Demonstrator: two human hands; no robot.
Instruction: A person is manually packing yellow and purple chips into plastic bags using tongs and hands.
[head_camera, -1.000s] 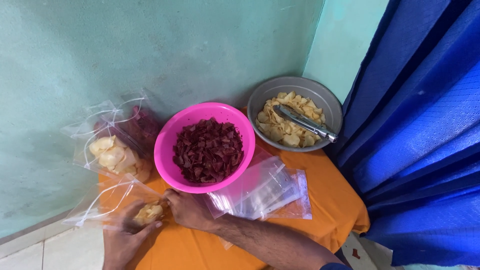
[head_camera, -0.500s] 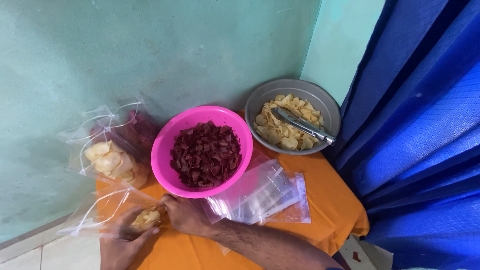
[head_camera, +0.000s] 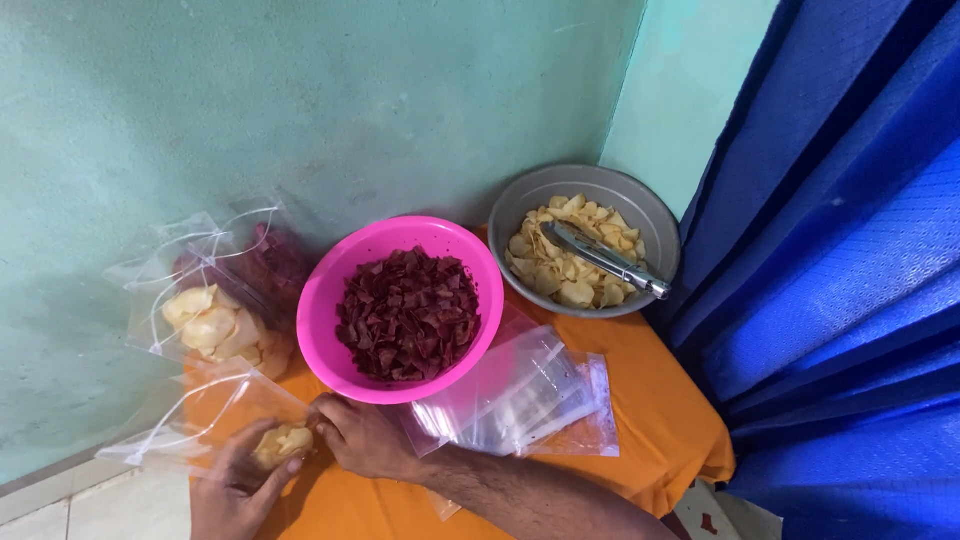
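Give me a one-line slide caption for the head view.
Both hands, left hand and right hand, hold a clear zip bag of pale chips beside a pink bowl of dark red chips.

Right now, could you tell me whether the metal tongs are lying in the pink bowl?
No, the tongs lie in the grey bowl.

The clear bag (head_camera: 190, 425) under both hands is thin, glossy transparent plastic film, creased and reflective, as are the filled bags (head_camera: 215, 290) against the wall and the flat stack of empty bags (head_camera: 520, 395). The pink bowl (head_camera: 330, 290) is smooth, moulded plastic with a slight sheen; the grey basin (head_camera: 600, 185) is dull, matt metal, and the tongs (head_camera: 605, 258) in it are bright polished metal. The bench (head_camera: 660, 410) carries a matt orange cloth, the curtain (head_camera: 840, 250) is blue woven fabric with a fine textured weave, and the wall (head_camera: 300, 100) is rough, matt painted plaster.
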